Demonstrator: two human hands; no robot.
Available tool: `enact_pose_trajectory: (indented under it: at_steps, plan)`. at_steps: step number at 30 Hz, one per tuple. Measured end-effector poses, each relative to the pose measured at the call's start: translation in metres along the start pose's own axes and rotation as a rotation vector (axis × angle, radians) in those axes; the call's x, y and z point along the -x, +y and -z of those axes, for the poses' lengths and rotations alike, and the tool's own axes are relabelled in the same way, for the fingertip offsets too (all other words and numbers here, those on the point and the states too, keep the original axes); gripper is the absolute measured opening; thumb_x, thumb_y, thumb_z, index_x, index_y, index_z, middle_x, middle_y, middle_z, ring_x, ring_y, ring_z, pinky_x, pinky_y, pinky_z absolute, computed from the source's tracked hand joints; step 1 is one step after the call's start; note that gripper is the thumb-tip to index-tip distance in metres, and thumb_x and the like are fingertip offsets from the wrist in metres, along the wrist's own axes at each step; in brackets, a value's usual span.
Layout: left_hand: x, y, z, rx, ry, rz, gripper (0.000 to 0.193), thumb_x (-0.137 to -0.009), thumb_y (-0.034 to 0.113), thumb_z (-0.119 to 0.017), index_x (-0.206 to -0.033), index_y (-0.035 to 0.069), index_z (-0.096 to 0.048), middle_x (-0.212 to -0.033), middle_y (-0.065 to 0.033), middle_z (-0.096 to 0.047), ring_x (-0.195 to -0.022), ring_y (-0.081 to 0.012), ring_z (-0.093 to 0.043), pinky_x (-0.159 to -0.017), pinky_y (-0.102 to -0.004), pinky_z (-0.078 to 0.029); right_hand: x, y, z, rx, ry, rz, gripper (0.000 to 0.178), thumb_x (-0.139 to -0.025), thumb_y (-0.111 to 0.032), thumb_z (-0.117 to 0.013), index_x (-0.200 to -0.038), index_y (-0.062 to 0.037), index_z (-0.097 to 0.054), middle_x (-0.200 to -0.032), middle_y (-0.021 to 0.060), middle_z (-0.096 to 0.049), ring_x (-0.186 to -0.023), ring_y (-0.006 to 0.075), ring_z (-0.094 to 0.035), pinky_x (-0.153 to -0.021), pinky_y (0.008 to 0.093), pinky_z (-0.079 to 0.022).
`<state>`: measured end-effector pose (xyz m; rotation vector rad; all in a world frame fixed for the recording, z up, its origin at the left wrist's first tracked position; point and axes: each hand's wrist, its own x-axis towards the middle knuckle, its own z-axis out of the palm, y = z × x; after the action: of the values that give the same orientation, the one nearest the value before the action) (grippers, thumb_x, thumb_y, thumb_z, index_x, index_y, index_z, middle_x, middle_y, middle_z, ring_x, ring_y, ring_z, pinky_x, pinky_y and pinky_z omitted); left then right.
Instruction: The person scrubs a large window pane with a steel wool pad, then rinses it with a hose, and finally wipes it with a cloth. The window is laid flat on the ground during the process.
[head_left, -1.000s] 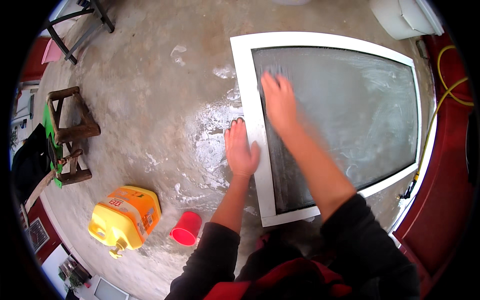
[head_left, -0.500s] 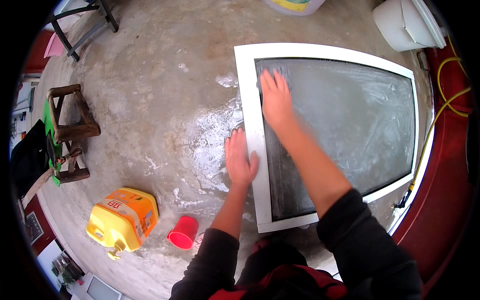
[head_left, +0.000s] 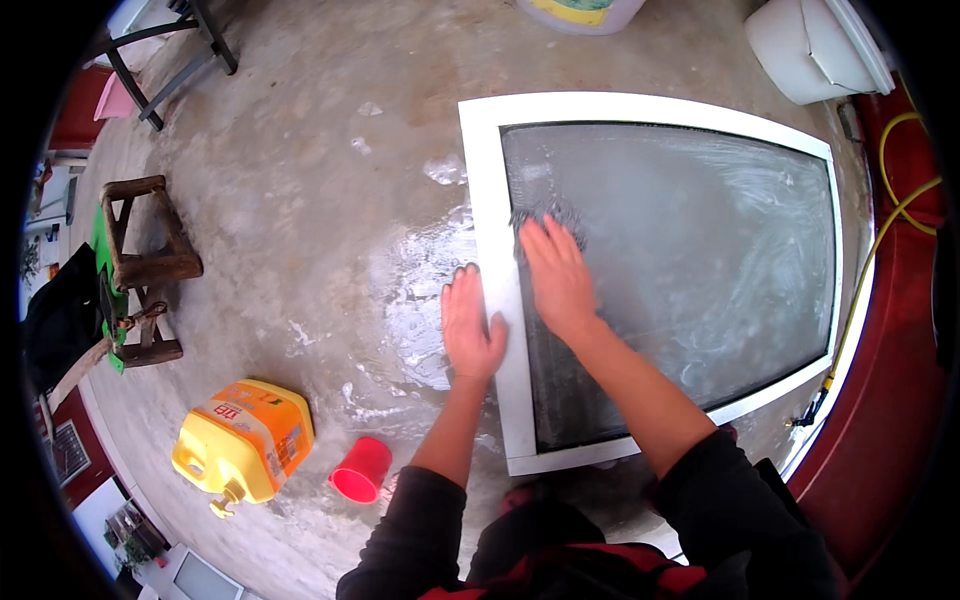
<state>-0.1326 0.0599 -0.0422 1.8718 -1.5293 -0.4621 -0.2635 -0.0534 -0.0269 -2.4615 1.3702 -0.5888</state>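
A white-framed panel (head_left: 486, 220) with a grey, soapy surface (head_left: 680, 270) lies flat on the wet floor in front of me. My right hand (head_left: 562, 280) presses on that surface near its left edge, palm down and fingers stretched out. A dark, scribbly patch (head_left: 566, 218) shows around its fingertips; whether this is a scrubber or wet mesh I cannot make out. Against the outer left side of the frame rests my left hand (head_left: 468, 325), fingers straight, its thumb touching the white bar. White foam streaks cover much of the panel's right half.
Left of me a yellow jug (head_left: 245, 440) with an orange label lies near a red cup (head_left: 361, 470). A wooden stool (head_left: 155, 265) stands farther left. White bucket (head_left: 815, 50), pale tub (head_left: 583, 14) and dark metal-legged seat (head_left: 165, 85) are beyond. A yellow hose (head_left: 880, 235) runs along the right.
My right hand has slid toward me along the panel's left side, and the dark patch has moved with it. My left hand stays at the frame's edge, slightly lower.
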Motion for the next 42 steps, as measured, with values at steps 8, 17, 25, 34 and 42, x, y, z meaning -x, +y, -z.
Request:
enact_pose_trajectory:
  at_steps: [8, 17, 25, 34, 42]
  plan:
    - [-0.003, 0.001, -0.001, -0.012, 0.027, -0.051, 0.062, -0.078, 0.015, -0.055, -0.136, -0.003, -0.047, -0.142, -0.0189, -0.049, -0.136, -0.0383, -0.040, -0.115, -0.0509, -0.022, -0.059, 0.136, 0.036, 0.108, 0.003, -0.183, 0.038, -0.091, -0.007, -0.043, -0.126, -0.0050, -0.056, -0.135, 0.0153, -0.053, -0.129, 0.0327, -0.046, -0.111, 0.0420, -0.034]
    - [-0.005, 0.003, -0.005, -0.038, 0.003, -0.064, 0.062, -0.079, 0.015, -0.052, -0.138, -0.003, -0.045, -0.143, -0.0193, -0.047, -0.136, -0.0388, -0.039, -0.116, -0.0513, -0.019, -0.065, 0.115, -0.019, -0.186, 0.277, -0.483, 0.039, -0.100, -0.024, -0.041, -0.133, -0.0066, -0.050, -0.141, 0.0170, -0.048, -0.134, 0.0324, -0.041, -0.113, 0.0417, -0.030]
    - [0.002, -0.009, -0.003, -0.026, -0.005, -0.095, 0.061, -0.083, 0.017, -0.051, -0.140, -0.003, -0.043, -0.145, -0.0198, -0.045, -0.139, -0.0389, -0.036, -0.117, -0.0514, -0.017, -0.025, 0.263, 0.084, 0.318, 0.129, -0.478, 0.041, -0.099, -0.020, -0.035, -0.134, -0.0051, -0.051, -0.141, 0.0148, -0.050, -0.130, 0.0329, -0.045, -0.111, 0.0410, -0.036]
    - [0.001, -0.009, -0.003, -0.073, -0.041, -0.097, 0.057, -0.092, 0.024, -0.044, -0.141, -0.004, -0.041, -0.146, -0.0194, -0.043, -0.139, -0.0392, -0.034, -0.116, -0.0519, -0.018, 0.046, 0.054, 0.042, -0.063, -0.129, 0.128, 0.032, -0.099, -0.014, -0.044, -0.129, -0.0059, -0.055, -0.137, 0.0130, -0.050, -0.127, 0.0344, -0.047, -0.110, 0.0423, -0.035]
    - [-0.001, -0.004, -0.007, -0.042, -0.048, -0.105, 0.058, -0.089, 0.022, -0.046, -0.140, -0.004, -0.043, -0.146, -0.0196, -0.044, -0.139, -0.0391, -0.035, -0.116, -0.0514, -0.018, 0.024, 0.175, 0.063, 0.208, 0.255, -0.381, 0.035, -0.096, -0.014, -0.045, -0.129, -0.0043, -0.056, -0.135, 0.0192, -0.053, -0.128, 0.0364, -0.046, -0.110, 0.0437, -0.035]
